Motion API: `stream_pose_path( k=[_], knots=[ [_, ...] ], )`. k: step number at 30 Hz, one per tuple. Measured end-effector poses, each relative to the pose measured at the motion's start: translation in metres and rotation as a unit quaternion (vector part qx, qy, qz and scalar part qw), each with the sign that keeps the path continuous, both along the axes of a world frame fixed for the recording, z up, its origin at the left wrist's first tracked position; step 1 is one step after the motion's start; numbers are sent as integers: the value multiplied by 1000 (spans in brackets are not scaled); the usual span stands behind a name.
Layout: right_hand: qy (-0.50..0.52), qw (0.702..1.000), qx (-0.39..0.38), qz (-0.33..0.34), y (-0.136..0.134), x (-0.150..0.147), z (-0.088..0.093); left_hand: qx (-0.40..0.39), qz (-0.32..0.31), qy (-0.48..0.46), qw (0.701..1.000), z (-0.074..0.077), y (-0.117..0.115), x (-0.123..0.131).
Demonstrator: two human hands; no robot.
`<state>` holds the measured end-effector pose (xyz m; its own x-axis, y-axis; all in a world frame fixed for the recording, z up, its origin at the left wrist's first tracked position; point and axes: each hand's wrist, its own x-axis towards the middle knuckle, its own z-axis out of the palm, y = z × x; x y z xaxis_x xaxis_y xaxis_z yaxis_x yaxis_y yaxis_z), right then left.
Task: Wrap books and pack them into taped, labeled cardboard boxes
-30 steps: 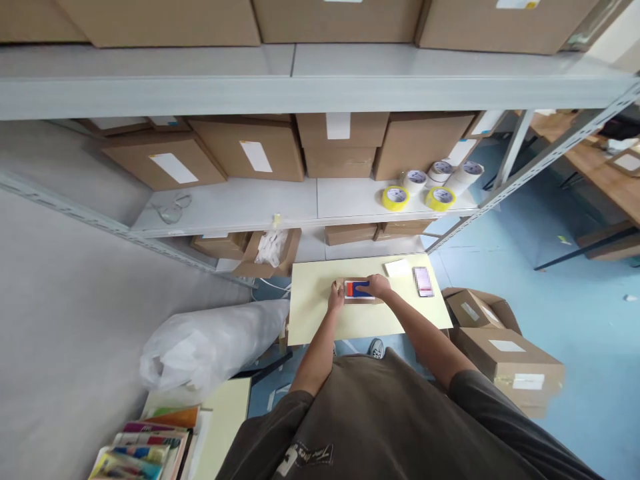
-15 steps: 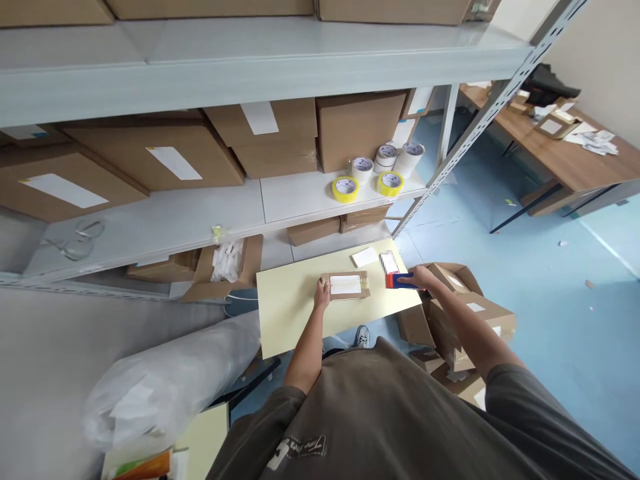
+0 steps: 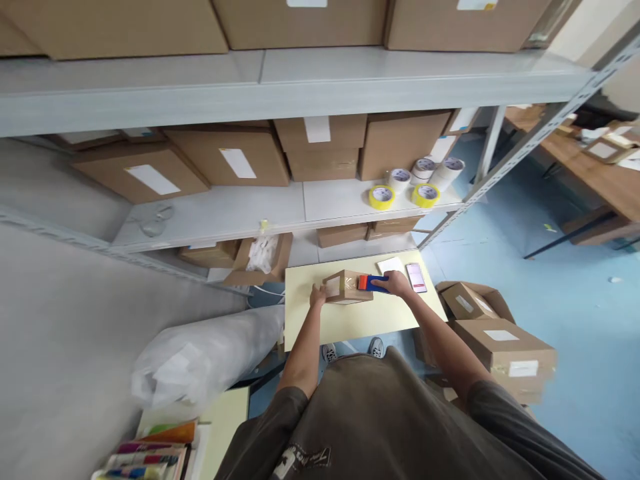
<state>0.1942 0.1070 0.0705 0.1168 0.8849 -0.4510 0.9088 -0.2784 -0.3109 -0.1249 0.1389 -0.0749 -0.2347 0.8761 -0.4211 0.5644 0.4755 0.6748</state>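
The cardboard box [image 3: 350,293] is located on the pale yellow table [image 3: 305,323], near the middle of its length. A white label [image 3: 333,287] is on the box's left part; a strip of clear tape [image 3: 351,281] crosses the cardboard to the right of it.

The left hand [image 3: 317,295] is at the left end of the box, with its fingers bent against the cardboard; how far they are open cannot be told. The right hand [image 3: 397,283] is closed around the blue part of a blue-and-orange tool [image 3: 376,284]. The orange end of the tool points left and lies over the right part of the box; contact between the two cannot be confirmed.

A white card [image 3: 390,265] lies behind the right hand, and a phone [image 3: 417,277] lies to the right of that hand, both on the table.

Behind the table stands a grey shelf unit [image 3: 300,93]. Its middle level carries two yellow tape rolls [image 3: 382,197] beside several white rolls [image 3: 399,181]. An open carton [image 3: 284,257] containing white material sits on the level below. Stacked cartons [image 3: 505,347] occupy the floor at right.
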Motion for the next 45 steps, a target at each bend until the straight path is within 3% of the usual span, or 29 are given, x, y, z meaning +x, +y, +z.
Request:
stream_pose_path(
  k=[7, 10, 13, 17, 23, 26, 29, 33, 36, 39, 45],
  knots=[
    [-11, 998, -10, 67, 38, -99, 14, 70, 1, -108, 992, 35, -5, -13],
    [-32, 995, -8, 93, 44, -115, 17, 45, 17, -133, 990, 42, -9, -7],
    [-38, 995, -10, 91, 43, -113, 16, 49, 9, -94, 994, 43, -12, 3],
    [-20, 997, -5, 73, 34, -81, 11, 45, -11, -56, 997, 43, -12, 18],
    [-68, 997, -24, 21, 9, 40, 13, 29, 0, -2, 1000, 41, -10, 27],
    [-91, 995, -34, 13, 3, 67, 8, 25, -1, 0, 1000, 39, -8, 26],
    [-103, 994, -15, 28, 10, 37, -10, 28, 11, -15, 999, 38, -9, 25],
    [-58, 994, -79, 40, 18, -39, -50, 37, 27, -30, 998, 35, -15, 24],
    [-41, 994, -98, 38, 11, -67, -77, 32, 37, -22, 999, 32, -16, 23],
    [-44, 994, -103, 17, 2, -61, -98, 30, 36, -16, 999, 28, -13, 23],
    [-28, 993, -61, -100, -18, -14, -131, 39, 24, -17, 999, 21, -10, 20]
  ],
)
